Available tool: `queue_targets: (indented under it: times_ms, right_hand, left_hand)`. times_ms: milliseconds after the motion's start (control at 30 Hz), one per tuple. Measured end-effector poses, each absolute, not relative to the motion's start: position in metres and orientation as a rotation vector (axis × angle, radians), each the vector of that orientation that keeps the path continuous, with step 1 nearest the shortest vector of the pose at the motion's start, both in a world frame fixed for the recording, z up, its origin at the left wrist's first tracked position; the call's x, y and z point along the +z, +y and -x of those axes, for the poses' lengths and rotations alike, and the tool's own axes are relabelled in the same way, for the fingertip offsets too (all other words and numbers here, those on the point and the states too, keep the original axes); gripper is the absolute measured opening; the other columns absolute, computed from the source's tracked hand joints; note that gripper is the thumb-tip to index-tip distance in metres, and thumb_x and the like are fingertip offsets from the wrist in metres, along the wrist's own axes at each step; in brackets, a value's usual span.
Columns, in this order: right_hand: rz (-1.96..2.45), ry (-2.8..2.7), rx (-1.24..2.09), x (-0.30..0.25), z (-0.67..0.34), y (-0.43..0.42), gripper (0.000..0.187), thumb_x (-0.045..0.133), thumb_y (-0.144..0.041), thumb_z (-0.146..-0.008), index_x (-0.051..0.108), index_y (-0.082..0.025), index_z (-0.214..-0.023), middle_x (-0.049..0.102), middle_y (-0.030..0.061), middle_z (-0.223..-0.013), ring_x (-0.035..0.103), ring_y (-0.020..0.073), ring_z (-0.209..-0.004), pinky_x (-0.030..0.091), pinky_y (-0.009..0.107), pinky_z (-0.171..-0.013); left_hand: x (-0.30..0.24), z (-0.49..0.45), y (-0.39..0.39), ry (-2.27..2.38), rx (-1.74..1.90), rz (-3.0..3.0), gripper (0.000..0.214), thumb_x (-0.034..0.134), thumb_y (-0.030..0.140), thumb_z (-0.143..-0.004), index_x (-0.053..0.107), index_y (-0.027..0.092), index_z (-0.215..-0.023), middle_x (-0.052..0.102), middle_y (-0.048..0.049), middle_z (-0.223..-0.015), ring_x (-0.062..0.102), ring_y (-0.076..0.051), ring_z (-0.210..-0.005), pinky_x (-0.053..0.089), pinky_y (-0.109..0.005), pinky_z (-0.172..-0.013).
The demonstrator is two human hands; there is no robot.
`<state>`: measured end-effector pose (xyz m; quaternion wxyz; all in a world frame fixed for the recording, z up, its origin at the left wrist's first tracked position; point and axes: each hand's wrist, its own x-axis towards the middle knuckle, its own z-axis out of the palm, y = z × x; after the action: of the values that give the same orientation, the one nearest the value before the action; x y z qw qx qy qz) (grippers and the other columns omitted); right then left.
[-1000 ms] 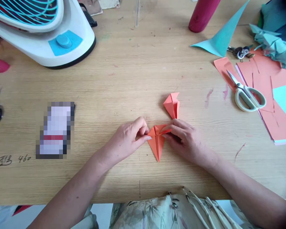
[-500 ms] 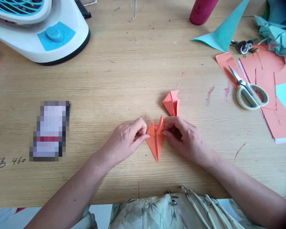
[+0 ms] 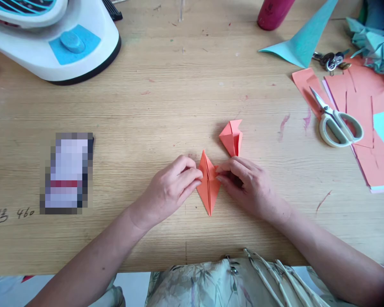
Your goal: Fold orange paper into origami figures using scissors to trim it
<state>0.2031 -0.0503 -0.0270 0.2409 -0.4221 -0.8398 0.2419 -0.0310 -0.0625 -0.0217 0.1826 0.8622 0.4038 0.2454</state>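
Note:
Low over the wooden table, an orange folded paper point(image 3: 208, 192) is held between my two hands. It is a narrow diamond with a centre slit, one point upward and one toward me. My left hand point(image 3: 176, 181) pinches its left edge between thumb and fingers. On the opposite side, my right hand point(image 3: 251, 183) grips the right edge, its fingers curled and partly hidden. Just beyond my right hand lies a second orange folded paper piece point(image 3: 231, 137), its lower tip close to my knuckles.
White-handled scissors point(image 3: 339, 128) rest on orange paper sheets point(image 3: 377, 166) at the right. Keys point(image 3: 331, 62), a turquoise folded paper point(image 3: 302, 44) and a magenta cup point(image 3: 272, 13) stand farther back. A blurred phone point(image 3: 67, 172) lies left, below a white fan base point(image 3: 92, 51).
The upper flaps, split into two points before, now form a single upper point, making a diamond. My left fingers have shifted over the paper's left edge. My right hand keeps its grip.

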Motion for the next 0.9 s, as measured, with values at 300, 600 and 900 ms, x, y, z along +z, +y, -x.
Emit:
queue_targets:
  times_ms: [300,600,900]
  right_hand:
    - [1.038,-2.321,0.540,-0.032,-0.206,-0.056,0.016,0.053,-0.013,-0.100,0.064,-0.018,-0.110,0.061,0.0092,-0.097,0.060,0.0183,-0.083,0.052,0.032,-0.071]
    - [0.874,-2.571,0.159,-0.030,-0.209,-0.064,0.034,0.049,-0.004,-0.097,0.059,-0.012,-0.128,0.068,0.0151,-0.111,0.063,0.0226,-0.084,0.055,0.039,-0.071]
    - [0.914,-2.662,0.087,-0.021,-0.207,-0.071,0.032,0.047,-0.005,-0.097,0.062,-0.009,-0.125,0.070,0.0166,-0.110,0.062,0.0255,-0.085,0.057,0.041,-0.073]
  left_hand:
    - [-0.029,0.041,-0.079,0.913,0.605,-2.838,0.035,0.051,0.004,-0.098,0.056,0.003,-0.132,0.067,-0.0183,-0.131,0.062,-0.028,-0.125,0.056,-0.044,-0.105]
    - [-0.027,0.044,-0.085,0.929,0.478,-2.876,0.038,0.041,0.004,-0.101,0.056,0.004,-0.136,0.058,-0.0180,-0.145,0.051,-0.028,-0.139,0.052,-0.042,-0.110]
    - [-0.027,0.045,-0.087,0.937,0.410,-2.869,0.043,0.039,0.004,-0.100,0.051,0.001,-0.142,0.052,-0.0181,-0.150,0.048,-0.029,-0.141,0.049,-0.043,-0.111]
